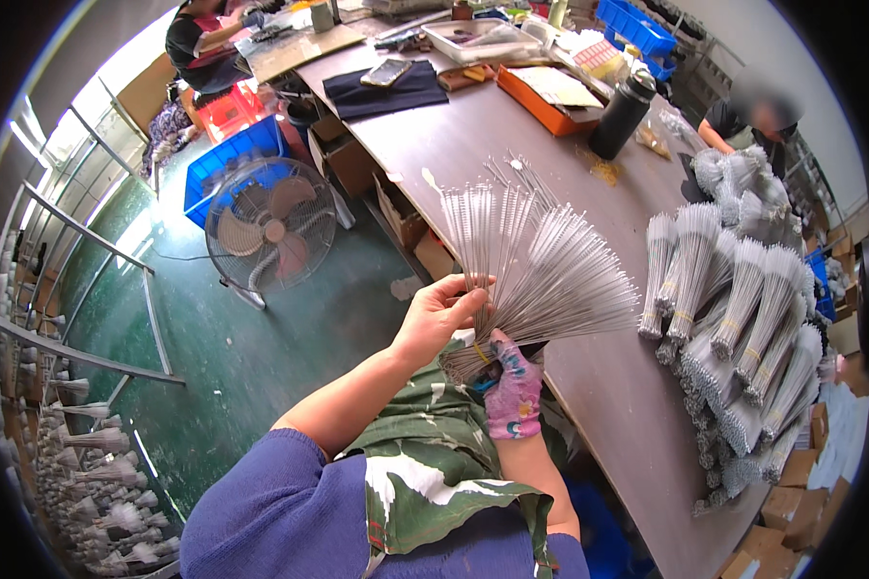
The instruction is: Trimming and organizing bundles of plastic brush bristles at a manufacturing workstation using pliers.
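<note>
A large bundle of thin wire brushes (574, 275) with pale bristled ends is fanned out over the near edge of the table. My right hand (515, 386), in a pink patterned glove, is closed around its gathered lower end. A yellow band (482, 353) circles the stems there. My bare left hand (449, 314) pinches some of the stems on the left side of the fan, thumb against fingers. A few brushes (521, 179) stick out past the far side of the fan.
Banded brush bundles (734, 299) are piled at the right of the table (589, 386). Farther back are a black bottle (623, 114), an orange tray (541, 104) and a phone (386, 72) on dark cloth. A fan (274, 230) stands on the floor at left. Two other people sit beyond.
</note>
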